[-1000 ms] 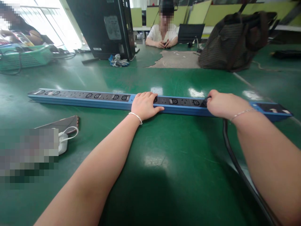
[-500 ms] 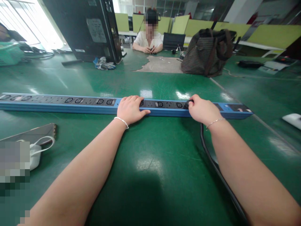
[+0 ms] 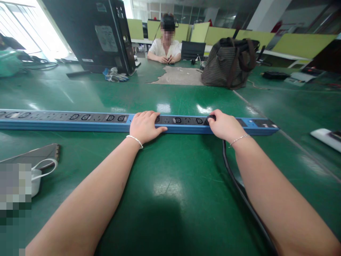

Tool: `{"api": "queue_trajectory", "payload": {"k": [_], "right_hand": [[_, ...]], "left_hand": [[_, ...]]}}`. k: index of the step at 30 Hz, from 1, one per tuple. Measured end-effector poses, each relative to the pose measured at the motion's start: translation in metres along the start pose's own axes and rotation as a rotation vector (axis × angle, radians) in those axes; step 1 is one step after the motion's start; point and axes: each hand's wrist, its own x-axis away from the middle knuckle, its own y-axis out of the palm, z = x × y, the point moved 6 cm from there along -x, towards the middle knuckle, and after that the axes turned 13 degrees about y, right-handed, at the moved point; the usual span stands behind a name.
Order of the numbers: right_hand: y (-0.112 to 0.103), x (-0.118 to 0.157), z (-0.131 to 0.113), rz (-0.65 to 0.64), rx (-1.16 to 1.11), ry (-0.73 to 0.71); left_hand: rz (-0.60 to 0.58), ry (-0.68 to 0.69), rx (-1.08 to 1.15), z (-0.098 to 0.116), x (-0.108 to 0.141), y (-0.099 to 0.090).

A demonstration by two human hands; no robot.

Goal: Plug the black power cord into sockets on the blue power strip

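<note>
A long blue power strip (image 3: 183,128) with black sockets lies across the green table. My left hand (image 3: 145,125) is laid over its middle, fingers over the top and thumb along the front side, gripping it. Near the strip's right end, my right hand (image 3: 225,124) is closed round a black plug (image 3: 210,119) at a socket. How deep the plug sits is hidden by my fingers. From under that hand a black cable (image 3: 231,170) runs down toward the bottom edge, beside my right forearm.
A phone (image 3: 34,153) and a white charger (image 3: 36,183) with a looped cord lie at left. Behind the strip are a large black case (image 3: 87,35), gloves (image 3: 115,75) and a brown bag (image 3: 226,64). A person (image 3: 164,48) sits opposite. A white object (image 3: 326,138) lies at right.
The view has shifted slightly, so everything sits a little further left and most things a little lower. Both hands keep the same places on the strip and plug.
</note>
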Motion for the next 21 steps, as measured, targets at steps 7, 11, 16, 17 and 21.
{"api": "queue_trajectory", "payload": {"k": [7,11,16,17,21], "right_hand": [[0.001,-0.003,0.003,0.0,-0.095,0.015],[0.005,-0.004,0.004,0.007,-0.117,0.014],[-0.009,0.001,0.003,0.017,-0.194,0.039],[-0.018,0.002,0.004,0.025,-0.244,0.064],[-0.065,0.008,0.02,0.14,-0.471,0.123]], "left_hand": [[-0.002,0.002,-0.011,0.001,0.0,-0.001],[0.01,0.016,-0.017,0.001,0.0,-0.002],[0.013,0.002,-0.003,0.0,0.001,-0.001],[0.012,-0.001,-0.003,0.0,0.001,-0.001],[0.008,-0.005,-0.008,0.0,0.001,-0.001]]}}
